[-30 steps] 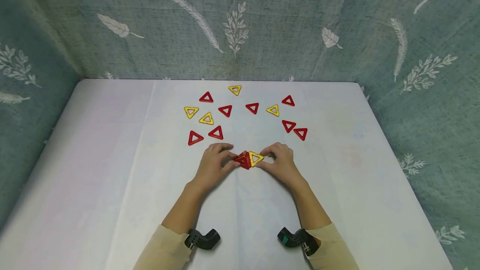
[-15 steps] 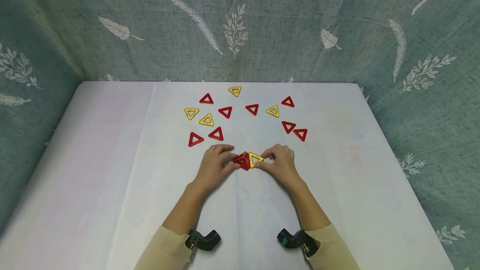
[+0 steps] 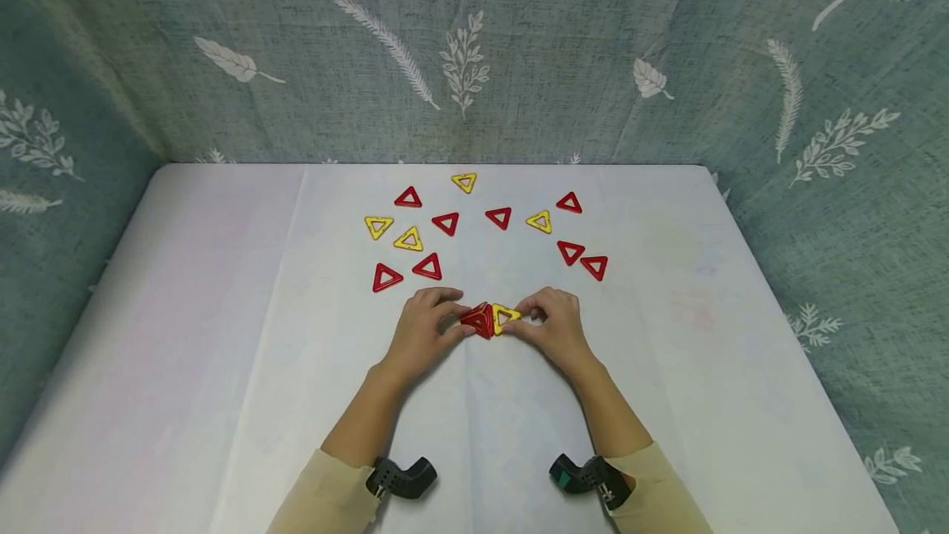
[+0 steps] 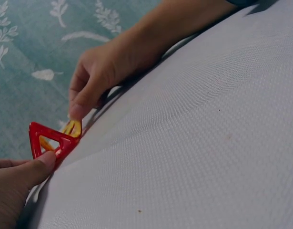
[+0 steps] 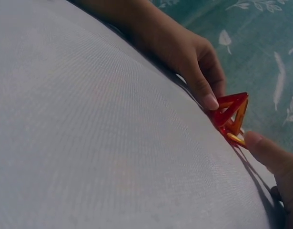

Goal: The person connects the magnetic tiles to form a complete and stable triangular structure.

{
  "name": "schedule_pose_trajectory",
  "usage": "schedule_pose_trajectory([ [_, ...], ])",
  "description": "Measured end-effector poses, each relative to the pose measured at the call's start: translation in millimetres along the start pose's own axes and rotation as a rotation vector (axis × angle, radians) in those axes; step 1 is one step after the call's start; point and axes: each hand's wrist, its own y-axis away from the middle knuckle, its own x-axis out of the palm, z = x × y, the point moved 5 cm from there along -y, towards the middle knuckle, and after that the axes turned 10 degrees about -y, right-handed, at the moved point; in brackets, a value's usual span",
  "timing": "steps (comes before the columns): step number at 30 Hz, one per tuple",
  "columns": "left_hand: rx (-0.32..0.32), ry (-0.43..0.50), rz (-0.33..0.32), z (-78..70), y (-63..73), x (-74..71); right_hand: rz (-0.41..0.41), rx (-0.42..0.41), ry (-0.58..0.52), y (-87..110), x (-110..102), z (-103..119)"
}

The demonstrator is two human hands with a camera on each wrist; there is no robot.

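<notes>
In the head view, a small pyramid of red triangular magnetic tiles (image 3: pixel 478 320) stands on the white tabletop. My left hand (image 3: pixel 424 328) grips it from the left, thumb in front and index finger behind. The left wrist view shows the thumb on the open-centred red face (image 4: pixel 50 137); an orange-yellow side shows through the hole. At the pyramid's right base, a yellow triangular tile (image 3: pixel 506 319) lies against it, slightly raised. My right hand (image 3: pixel 552 321) pinches its outer corner between thumb and index finger. Fingertips behind the tiles are partly hidden.
Beyond the hands, loose red triangular tiles (image 3: pixel 387 278) and yellow ones (image 3: pixel 409 239) lie flat and scattered on the white tabletop (image 3: pixel 667 402). A leaf-patterned green cloth (image 3: pixel 519 81) surrounds the table's back and sides. Each wrist wears a black camera mount (image 3: pixel 401 477).
The whole scene sits slightly lower in the head view. Both hands keep the same hold on the red pyramid and the yellow tile, with hardly any motion.
</notes>
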Motion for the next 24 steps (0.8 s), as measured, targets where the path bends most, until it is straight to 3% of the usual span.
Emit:
schedule_pose_trajectory([
  [6,0.016,0.002,-0.018,-1.5,-0.2,-0.3,0.053,-0.083,0.008,0.7,2.6,3.8],
  [17,0.027,-0.009,-0.025,-0.9,0.8,2.2,0.039,0.09,0.143,-0.2,0.5,2.0],
  [24,0.031,-0.018,-0.017,-0.9,0.4,1.5,0.076,0.072,0.115,-1.2,-1.1,1.0],
])
